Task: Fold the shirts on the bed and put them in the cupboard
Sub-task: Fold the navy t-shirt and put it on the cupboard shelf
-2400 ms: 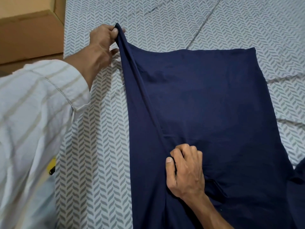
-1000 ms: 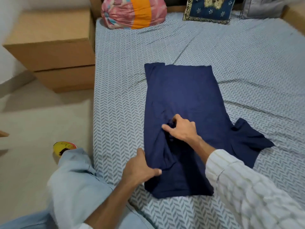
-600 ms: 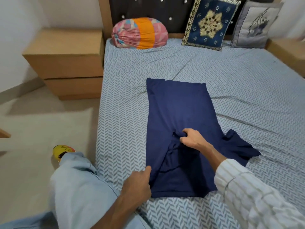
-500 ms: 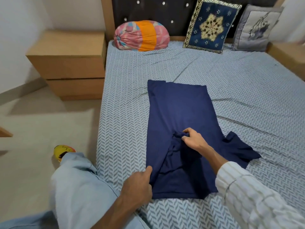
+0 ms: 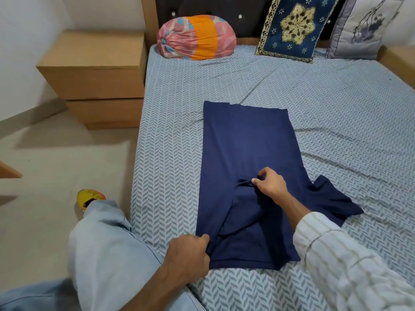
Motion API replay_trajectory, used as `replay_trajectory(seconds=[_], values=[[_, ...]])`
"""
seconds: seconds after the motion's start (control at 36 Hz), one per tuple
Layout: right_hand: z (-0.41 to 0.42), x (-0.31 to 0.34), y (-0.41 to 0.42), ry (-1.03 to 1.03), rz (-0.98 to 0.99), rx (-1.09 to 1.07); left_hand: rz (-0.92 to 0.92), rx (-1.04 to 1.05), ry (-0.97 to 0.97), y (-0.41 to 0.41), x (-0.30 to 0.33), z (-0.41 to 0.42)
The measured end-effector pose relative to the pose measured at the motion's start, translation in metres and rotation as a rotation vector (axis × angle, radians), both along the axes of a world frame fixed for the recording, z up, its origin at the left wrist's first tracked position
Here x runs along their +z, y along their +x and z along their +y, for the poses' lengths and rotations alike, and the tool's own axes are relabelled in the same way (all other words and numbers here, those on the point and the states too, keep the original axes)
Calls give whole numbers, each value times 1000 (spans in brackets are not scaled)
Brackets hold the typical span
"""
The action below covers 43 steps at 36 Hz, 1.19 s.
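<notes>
Shirt (image 5: 247, 153) is lying flat on the bed (image 5: 336, 108), as half a second ago. I'm seeing my right hand (image 5: 270, 184) still pinching a bunched fold mid-shirt, my left hand (image 5: 187, 254) still gripping its near-left corner.

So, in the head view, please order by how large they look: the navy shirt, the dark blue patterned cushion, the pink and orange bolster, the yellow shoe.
1. navy shirt
2-3. dark blue patterned cushion and pink and orange bolster: alike, and the frame cuts the cushion off
4. yellow shoe, partly hidden
</notes>
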State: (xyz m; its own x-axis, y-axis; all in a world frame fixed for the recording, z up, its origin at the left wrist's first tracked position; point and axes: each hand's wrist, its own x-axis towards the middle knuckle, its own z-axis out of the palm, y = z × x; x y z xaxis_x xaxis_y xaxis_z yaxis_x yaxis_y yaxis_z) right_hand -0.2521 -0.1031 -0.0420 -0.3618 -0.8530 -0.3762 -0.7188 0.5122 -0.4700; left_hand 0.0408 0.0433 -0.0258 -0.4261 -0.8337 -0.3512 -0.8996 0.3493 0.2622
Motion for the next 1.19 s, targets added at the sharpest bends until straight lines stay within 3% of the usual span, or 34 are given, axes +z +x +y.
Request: replay_trajectory(seconds=[0.14,0.28,0.39,0.5,0.58,0.67,0.75,0.83,0.92,1.03,1.11,1.19], values=[[-5,2,19,-75,357,240,48,36,-14,-2,-9,-5],[-10,-5,38,-80,218,289,182,-27,-159,-2,-21,-7],[-17,-14,41,-79,77,165,254,-45,-158,-2,-28,-10],[-20,-19,34,-71,52,178,331,-20,-165,-10,-17,-23],[-16,-20,24,-135,-93,198,443,-30,-201,-20,-10,-49],[1,-18,-2,-266,-164,67,475,-34,-157,-36,-17,-75],[30,-10,-49,-368,26,-112,407,-45,-17,-55,-19,-90],[62,-4,-105,-349,228,-403,292,-76,78,-74,-17,-100],[91,3,-149,-253,260,-722,216,-71,87,-84,-17,-108],[118,-8,-199,-98,84,-1022,148,-60,152,-94,-12,-118],[126,-75,-265,-114,-131,-1063,119,-50,226,-99,-6,-125],[112,-80,-262,-318,-377,-1142,117,-23,291,-101,-2,-128]])
